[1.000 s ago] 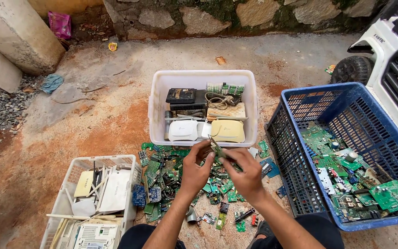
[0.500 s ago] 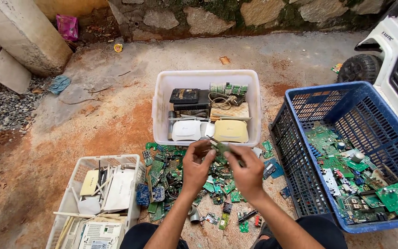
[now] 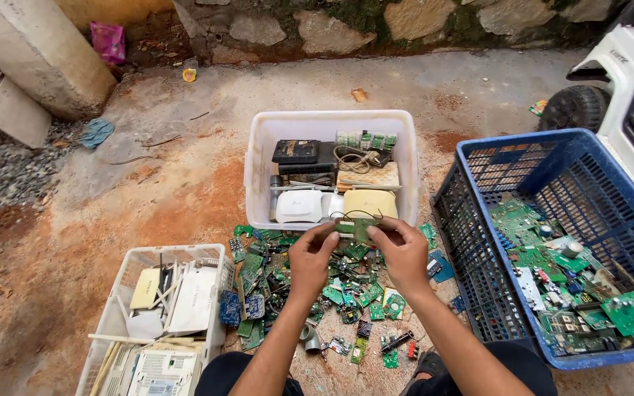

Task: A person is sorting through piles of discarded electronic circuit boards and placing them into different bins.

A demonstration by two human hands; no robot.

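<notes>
From my seat behind the head camera, I see both hands raised over the pile, sharing one small green circuit board [image 3: 356,229]: the left hand [image 3: 312,257] pinches its left edge between thumb and fingertips, and the right hand [image 3: 403,253] grips its right side the same way, so both are closed on it. The board sits in the air just in front of the white tub [image 3: 332,123], which holds router shells, a black box and a coil of wire. Thin wires seem to arch off the top of the board, though it is too small in this view for me to be sure. As for progress, I judge the work partly along: the blue crate [image 3: 471,161] on the right already carries a good layer of green boards, and the white basket [image 3: 122,286] at lower left is stacked with pale plastic casings. What is left is plain enough, since a wide scatter of loose boards [image 3: 354,293] lies on the ground between the knees and the tub, not yet put anywhere.
</notes>
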